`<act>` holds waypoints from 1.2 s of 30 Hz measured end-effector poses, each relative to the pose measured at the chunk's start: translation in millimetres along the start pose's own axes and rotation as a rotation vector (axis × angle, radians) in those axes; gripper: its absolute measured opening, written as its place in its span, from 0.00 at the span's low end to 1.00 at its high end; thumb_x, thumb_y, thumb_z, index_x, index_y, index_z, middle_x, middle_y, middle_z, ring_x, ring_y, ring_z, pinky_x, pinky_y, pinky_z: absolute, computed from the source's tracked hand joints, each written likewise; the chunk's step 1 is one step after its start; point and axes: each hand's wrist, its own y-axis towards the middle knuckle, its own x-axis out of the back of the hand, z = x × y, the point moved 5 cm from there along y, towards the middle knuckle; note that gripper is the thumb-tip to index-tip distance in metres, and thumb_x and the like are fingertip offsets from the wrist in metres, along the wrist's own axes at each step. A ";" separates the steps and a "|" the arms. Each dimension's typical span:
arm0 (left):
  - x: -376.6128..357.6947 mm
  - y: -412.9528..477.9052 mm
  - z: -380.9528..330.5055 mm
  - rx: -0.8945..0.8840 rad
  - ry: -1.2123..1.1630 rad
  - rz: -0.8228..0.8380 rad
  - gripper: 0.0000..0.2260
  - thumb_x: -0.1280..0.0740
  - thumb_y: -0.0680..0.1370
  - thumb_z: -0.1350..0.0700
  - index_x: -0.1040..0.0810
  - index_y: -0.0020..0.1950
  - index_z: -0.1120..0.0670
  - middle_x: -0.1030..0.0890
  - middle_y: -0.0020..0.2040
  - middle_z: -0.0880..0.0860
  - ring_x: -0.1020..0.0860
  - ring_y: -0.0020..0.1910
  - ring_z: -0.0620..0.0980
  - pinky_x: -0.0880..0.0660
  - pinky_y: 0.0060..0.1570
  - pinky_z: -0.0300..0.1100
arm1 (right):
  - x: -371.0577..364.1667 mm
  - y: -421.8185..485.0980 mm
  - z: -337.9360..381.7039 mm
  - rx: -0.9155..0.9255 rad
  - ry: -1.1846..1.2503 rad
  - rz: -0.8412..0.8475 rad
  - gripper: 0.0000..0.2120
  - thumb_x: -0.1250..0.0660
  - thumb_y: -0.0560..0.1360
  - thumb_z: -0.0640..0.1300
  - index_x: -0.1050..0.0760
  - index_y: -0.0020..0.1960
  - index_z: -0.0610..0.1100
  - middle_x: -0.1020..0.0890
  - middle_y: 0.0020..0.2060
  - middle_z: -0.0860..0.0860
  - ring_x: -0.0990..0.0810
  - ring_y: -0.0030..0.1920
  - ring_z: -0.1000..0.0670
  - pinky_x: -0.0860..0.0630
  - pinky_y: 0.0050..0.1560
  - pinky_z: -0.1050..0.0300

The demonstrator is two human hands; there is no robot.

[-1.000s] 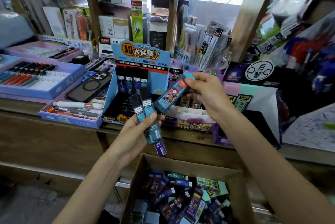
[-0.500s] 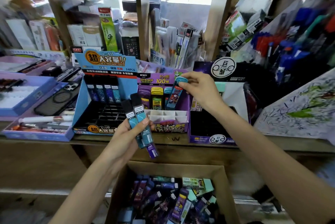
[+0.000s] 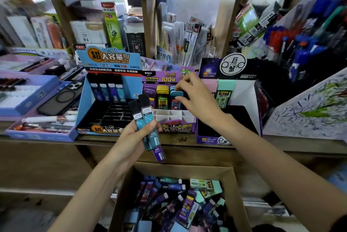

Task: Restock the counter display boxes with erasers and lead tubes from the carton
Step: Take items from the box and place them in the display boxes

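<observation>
Wooden table (image 3: 37, 141) carries blue card display box (image 3: 105, 100): black slot grid, only back row filled, glossy printed header. Left hand (image 3: 129, 141), fingers clamped on fan of lead tubes (image 3: 145, 117): slim, hard plastic, black caps, teal bodies. Purple display box (image 3: 176, 127): white card dividers, front cells bare. Right hand (image 3: 197, 98), fingers pinching teal-capped tube (image 3: 176, 93), seating it in back row. Next, likely: release, take tube from left hand, match right slot. Carton (image 3: 206, 172) below: brown cardboard, heaped loose stock.
</observation>
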 end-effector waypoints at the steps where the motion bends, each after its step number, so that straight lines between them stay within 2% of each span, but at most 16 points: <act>1: -0.7 -0.1 0.1 0.003 0.000 -0.001 0.13 0.32 0.70 0.54 0.23 0.54 0.52 0.19 0.41 0.48 0.21 0.44 0.46 0.28 0.46 0.44 | -1.2 -1.5 0.2 0.001 -0.008 0.014 0.14 0.30 0.73 0.41 0.26 0.56 0.40 0.28 0.54 0.46 0.27 0.54 0.46 0.26 0.54 0.48; 5: -3.0 -2.3 -1.8 0.002 0.019 0.000 0.13 0.32 0.70 0.54 0.24 0.54 0.53 0.19 0.40 0.48 0.21 0.41 0.44 0.26 0.42 0.41 | 0.5 -6.9 9.0 0.030 -0.017 -0.001 0.15 0.33 0.76 0.42 0.28 0.61 0.41 0.29 0.56 0.46 0.29 0.58 0.48 0.28 0.57 0.52; 7: -3.6 -4.0 -4.4 -0.014 0.028 0.005 0.12 0.33 0.70 0.54 0.24 0.52 0.54 0.19 0.39 0.48 0.20 0.40 0.43 0.24 0.39 0.38 | 2.0 -9.2 19.7 0.014 0.125 -0.013 0.13 0.35 0.77 0.44 0.27 0.60 0.42 0.28 0.53 0.49 0.28 0.54 0.53 0.29 0.54 0.62; 9: -2.8 -5.8 -7.2 -0.023 0.029 0.006 0.10 0.33 0.70 0.55 0.23 0.51 0.54 0.19 0.38 0.48 0.20 0.39 0.43 0.23 0.38 0.36 | -2.2 -8.5 32.9 -0.097 0.381 0.062 0.11 0.35 0.77 0.46 0.26 0.57 0.43 0.26 0.48 0.53 0.26 0.45 0.58 0.30 0.46 0.71; 10: -1.9 -6.9 -8.8 -0.023 0.034 0.009 0.10 0.33 0.71 0.56 0.23 0.51 0.54 0.18 0.38 0.48 0.20 0.39 0.43 0.23 0.37 0.36 | -6.4 -6.4 39.6 -0.171 0.497 0.121 0.11 0.34 0.76 0.47 0.25 0.57 0.44 0.24 0.46 0.54 0.25 0.43 0.59 0.29 0.44 0.71; 12: 1.5 -9.5 -11.6 -0.015 0.042 0.010 0.10 0.33 0.71 0.55 0.23 0.52 0.53 0.18 0.39 0.48 0.20 0.39 0.43 0.23 0.38 0.36 | -15.7 -1.3 51.9 -0.276 0.645 0.223 0.11 0.33 0.75 0.47 0.25 0.55 0.43 0.22 0.45 0.51 0.24 0.41 0.57 0.26 0.44 0.63; 15: 13.4 -14.3 -15.4 0.000 0.059 -0.011 0.13 0.32 0.70 0.53 0.23 0.54 0.52 0.18 0.41 0.49 0.20 0.40 0.44 0.23 0.40 0.38 | -25.2 6.8 69.1 -0.316 0.777 0.294 0.07 0.32 0.75 0.39 0.24 0.52 0.38 0.21 0.40 0.47 0.23 0.37 0.54 0.24 0.39 0.59; 17: 24.2 -18.0 -18.6 0.008 0.041 -0.040 0.14 0.34 0.71 0.50 0.23 0.54 0.53 0.18 0.40 0.50 0.20 0.40 0.45 0.24 0.39 0.39 | -27.3 12.9 75.7 -0.353 0.882 0.278 0.07 0.32 0.74 0.36 0.24 0.51 0.36 0.21 0.38 0.46 0.22 0.34 0.53 0.24 0.35 0.62; 20: 42.2 -23.0 -26.4 0.025 -0.029 -0.090 0.16 0.36 0.72 0.45 0.23 0.53 0.54 0.19 0.38 0.50 0.21 0.37 0.44 0.24 0.36 0.37 | -27.7 24.4 81.6 -0.423 1.027 0.236 0.04 0.31 0.73 0.34 0.25 0.43 0.39 0.22 0.33 0.47 0.21 0.29 0.56 0.27 0.29 0.66; 25: 65.7 -25.6 -46.1 -0.042 -0.043 -0.141 0.16 0.37 0.73 0.45 0.23 0.52 0.54 0.22 0.34 0.48 0.24 0.33 0.43 0.25 0.34 0.35 | -20.5 52.5 89.5 -0.435 1.115 0.121 0.05 0.32 0.74 0.35 0.26 0.41 0.42 0.20 0.35 0.48 0.20 0.33 0.53 0.24 0.31 0.64; 27: 73.5 -27.3 -51.1 -0.048 -0.011 -0.157 0.15 0.39 0.74 0.45 0.24 0.49 0.55 0.23 0.34 0.48 0.25 0.32 0.43 0.26 0.33 0.34 | -12.7 68.4 87.1 -0.442 1.107 0.034 0.04 0.33 0.75 0.36 0.26 0.43 0.42 0.20 0.40 0.45 0.19 0.36 0.51 0.23 0.33 0.64; 30: 87.3 -31.5 -54.8 -0.066 0.027 -0.188 0.13 0.39 0.75 0.46 0.26 0.47 0.56 0.24 0.34 0.48 0.26 0.32 0.43 0.27 0.33 0.34 | -4.6 93.7 84.8 -0.394 0.907 -0.040 0.04 0.33 0.75 0.36 0.26 0.49 0.40 0.19 0.47 0.42 0.18 0.43 0.48 0.21 0.38 0.61; 33: 98.8 -36.5 -54.8 -0.080 0.051 -0.227 0.12 0.38 0.74 0.47 0.26 0.46 0.56 0.26 0.32 0.48 0.27 0.30 0.43 0.28 0.30 0.34 | -6.8 113.4 90.8 -0.270 0.630 -0.034 0.09 0.32 0.74 0.38 0.26 0.53 0.43 0.18 0.47 0.44 0.19 0.45 0.48 0.21 0.45 0.56; 36: 105.0 -39.2 -52.0 -0.089 0.092 -0.242 0.13 0.38 0.75 0.49 0.26 0.46 0.59 0.28 0.30 0.48 0.29 0.27 0.43 0.27 0.29 0.35 | -14.5 125.4 100.2 -0.117 0.359 0.006 0.08 0.32 0.73 0.39 0.25 0.52 0.44 0.19 0.44 0.49 0.21 0.45 0.51 0.25 0.45 0.60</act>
